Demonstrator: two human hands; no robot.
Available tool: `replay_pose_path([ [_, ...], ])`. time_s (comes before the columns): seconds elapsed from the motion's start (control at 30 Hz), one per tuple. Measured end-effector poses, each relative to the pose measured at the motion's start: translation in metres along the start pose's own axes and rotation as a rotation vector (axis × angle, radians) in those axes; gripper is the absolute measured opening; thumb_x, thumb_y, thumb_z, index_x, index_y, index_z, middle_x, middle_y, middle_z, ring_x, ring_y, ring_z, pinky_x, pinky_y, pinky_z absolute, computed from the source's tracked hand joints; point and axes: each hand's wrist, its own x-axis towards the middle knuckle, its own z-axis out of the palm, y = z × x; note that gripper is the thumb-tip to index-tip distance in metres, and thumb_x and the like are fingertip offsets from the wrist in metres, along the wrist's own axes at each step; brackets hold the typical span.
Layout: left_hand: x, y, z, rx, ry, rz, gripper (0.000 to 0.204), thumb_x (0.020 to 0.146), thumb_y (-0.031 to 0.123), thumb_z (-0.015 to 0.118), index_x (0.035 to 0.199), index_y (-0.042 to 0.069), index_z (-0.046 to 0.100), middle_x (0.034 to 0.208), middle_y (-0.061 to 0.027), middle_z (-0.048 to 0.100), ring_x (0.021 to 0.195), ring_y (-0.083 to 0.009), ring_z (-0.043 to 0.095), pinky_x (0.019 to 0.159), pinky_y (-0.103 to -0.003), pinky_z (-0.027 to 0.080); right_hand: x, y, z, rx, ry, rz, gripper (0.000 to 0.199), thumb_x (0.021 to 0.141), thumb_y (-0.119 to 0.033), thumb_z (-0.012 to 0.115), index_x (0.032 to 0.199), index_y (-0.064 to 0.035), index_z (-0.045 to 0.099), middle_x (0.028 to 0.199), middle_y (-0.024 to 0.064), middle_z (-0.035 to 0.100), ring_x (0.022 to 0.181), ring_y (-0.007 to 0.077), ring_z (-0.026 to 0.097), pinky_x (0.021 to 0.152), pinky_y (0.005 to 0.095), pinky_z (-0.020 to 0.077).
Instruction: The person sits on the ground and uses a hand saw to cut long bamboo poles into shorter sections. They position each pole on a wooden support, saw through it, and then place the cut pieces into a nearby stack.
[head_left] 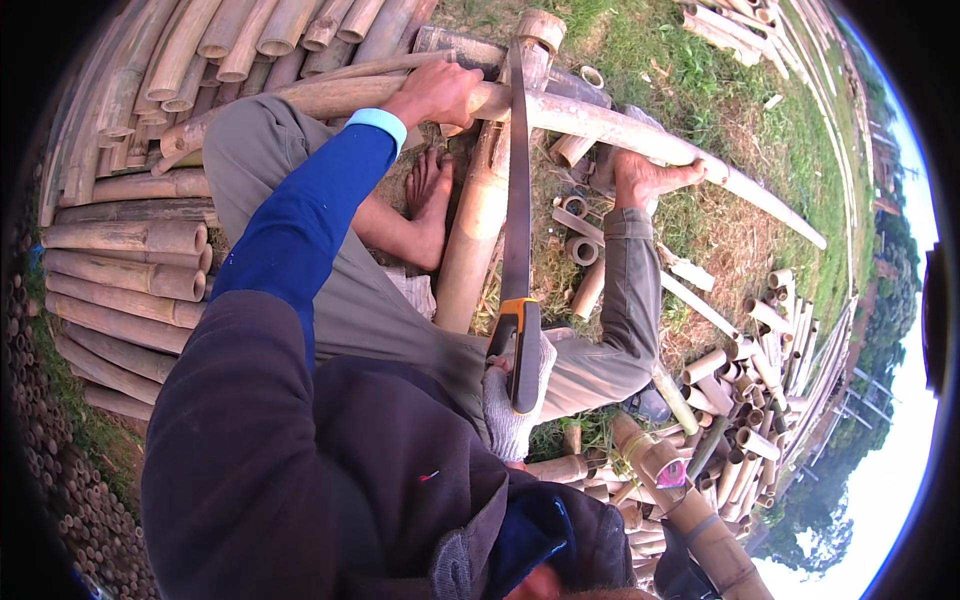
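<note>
My left hand (pixel 440 92), at the end of a blue sleeve, is wrapped around a long bamboo pole (pixel 590 122) that lies across my view. In my right hand (pixel 518 395), which wears a pale knitted glove, is the black and orange handle of a hand saw (pixel 518 220). The saw's long blade points away from me and crosses the pole just right of my left hand; I cannot tell how deep it sits. A thicker bamboo post (pixel 470 240) runs beneath the pole. My bare right foot (pixel 655 182) presses against the pole farther right.
Stacked bamboo lengths (pixel 130 260) fill the left side, with more poles (pixel 290 30) at the far left. Short cut pieces (pixel 740 400) lie heaped at the right. Offcuts (pixel 580 250) are scattered on the grass between my legs. A thick bamboo beam (pixel 690 510) slants across the lower right.
</note>
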Motion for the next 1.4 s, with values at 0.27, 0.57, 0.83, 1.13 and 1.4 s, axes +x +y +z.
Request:
replay_pose_path([
  [0.27,0.009,-0.016,0.005,0.074,0.104,0.042,0.085,0.069,0.042,0.093,0.142,0.005,0.070,0.112,-0.0227,0.081,0.106,-0.0432,0.077,0.096,-0.051,0.062,0.222,-0.029,0.058,0.191,0.062,-0.283,0.040,0.096,-0.003,0.068,0.134,-0.0003,0.057,0.103,0.0120,0.064,0.093,0.0226,0.066,0.087,0.0366,0.0554],
  [0.57,0.005,-0.002,0.003,-0.027,0.016,0.014,0.065,0.072,0.034,0.090,0.126,0.003,0.073,0.106,-0.0250,0.081,0.103,-0.0444,0.077,0.092,-0.052,0.062,-0.013,-0.030,-0.004,0.181,0.087,0.086,0.065,0.085,0.007,0.060,0.149,0.0019,0.055,0.137,0.0164,0.059,0.107,0.0236,0.065,0.103,0.0367,0.0529],
  [0.83,0.001,0.006,-0.006,-0.013,-0.018,0.051,0.086,0.071,0.045,0.090,0.145,0.007,0.068,0.116,-0.0250,0.080,0.114,-0.0434,0.075,0.101,-0.052,0.060,0.259,-0.035,0.072,0.292,0.061,-0.323,0.047,0.098,-0.006,0.071,0.141,-0.0002,0.054,0.125,0.0173,0.064,0.111,0.0282,0.064,0.103,0.0384,0.0528],
  [1.13,0.004,0.002,-0.008,0.000,-0.085,-0.004,0.079,0.071,0.038,0.093,0.138,0.003,0.070,0.113,-0.0263,0.080,0.109,-0.0442,0.077,0.099,-0.051,0.062,0.015,-0.023,-0.003,0.036,-0.042,0.019,0.071,0.084,0.005,0.057,0.155,0.0028,0.050,0.139,0.0199,0.059,0.123,0.0319,0.063,0.110,0.0408,0.0506],
  [1.4,0.012,-0.006,-0.007,0.045,0.044,0.046,0.086,0.070,0.046,0.092,0.143,0.004,0.070,0.116,-0.0263,0.080,0.111,-0.0440,0.076,0.101,-0.051,0.061,0.235,-0.034,0.064,0.178,0.147,-0.330,0.050,0.094,-0.008,0.075,0.139,-0.0021,0.054,0.125,0.0178,0.068,0.114,0.0314,0.069,0.105,0.0402,0.0547],
])
